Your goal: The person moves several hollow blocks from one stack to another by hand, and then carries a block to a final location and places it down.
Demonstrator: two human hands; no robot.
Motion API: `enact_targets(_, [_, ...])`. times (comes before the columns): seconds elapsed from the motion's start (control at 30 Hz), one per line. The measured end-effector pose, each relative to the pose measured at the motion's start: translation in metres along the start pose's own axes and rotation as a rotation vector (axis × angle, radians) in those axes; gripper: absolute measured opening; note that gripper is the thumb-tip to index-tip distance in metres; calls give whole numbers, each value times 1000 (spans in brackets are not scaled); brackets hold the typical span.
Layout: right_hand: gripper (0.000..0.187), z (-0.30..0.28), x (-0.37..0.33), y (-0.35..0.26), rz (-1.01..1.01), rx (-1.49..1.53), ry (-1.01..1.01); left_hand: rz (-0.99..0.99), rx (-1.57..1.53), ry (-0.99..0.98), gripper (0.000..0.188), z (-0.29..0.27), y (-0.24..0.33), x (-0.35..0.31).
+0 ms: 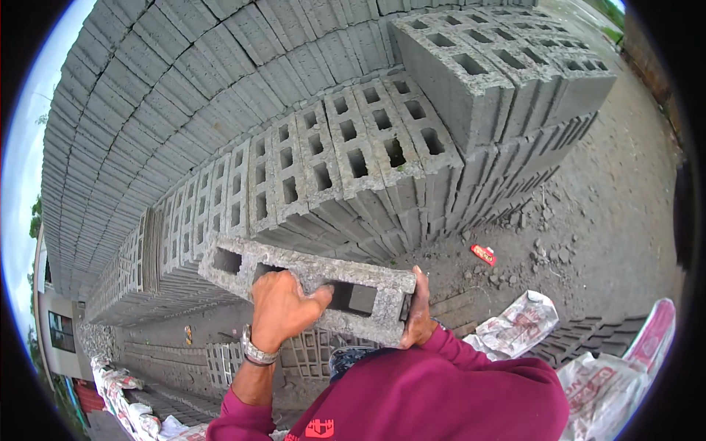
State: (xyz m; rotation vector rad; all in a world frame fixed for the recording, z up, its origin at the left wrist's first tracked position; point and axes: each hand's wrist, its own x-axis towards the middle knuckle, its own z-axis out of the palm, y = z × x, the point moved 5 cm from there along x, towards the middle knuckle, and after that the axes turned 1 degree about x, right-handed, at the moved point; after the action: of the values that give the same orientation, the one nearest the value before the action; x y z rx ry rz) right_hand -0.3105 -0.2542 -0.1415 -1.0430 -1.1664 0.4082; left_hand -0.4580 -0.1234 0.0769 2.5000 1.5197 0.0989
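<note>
A grey hollow concrete block (pixel 316 270) is held up in front of my body, its row of rectangular holes facing up. My left hand (pixel 283 309) grips it from the near side, fingers hooked into the middle hole and thumb over the right-hand one. Against the block's right end presses my right hand (pixel 419 312), its lower fingers partly hidden behind the block. Just beyond is a low row of stacked concrete blocks (pixel 323 158), holes upward, separate from the held one.
A tall wall of stacked blocks (pixel 198 81) rises behind the low row. A higher stack (pixel 507 81) stands at far right. Rubble (pixel 548 246) and a red packet (pixel 484 255) lie on the ground. White printed sacks (pixel 518 323) lie at right, and others (pixel 121 389) at lower left.
</note>
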Motion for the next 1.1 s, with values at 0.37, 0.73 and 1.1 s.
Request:
enact_targets(0.37, [129,-90,93,0,-305,-545,691,775,-17,84,43,-40,176,162])
enact_targets(0.73, [129,-92,221,41,-196,-830,767,983,-151,-13,41,-4,226,344])
enact_targets(1.1, [125,-75,290,62,-139,-1094,908,948,-129,16,48,-10,216,421])
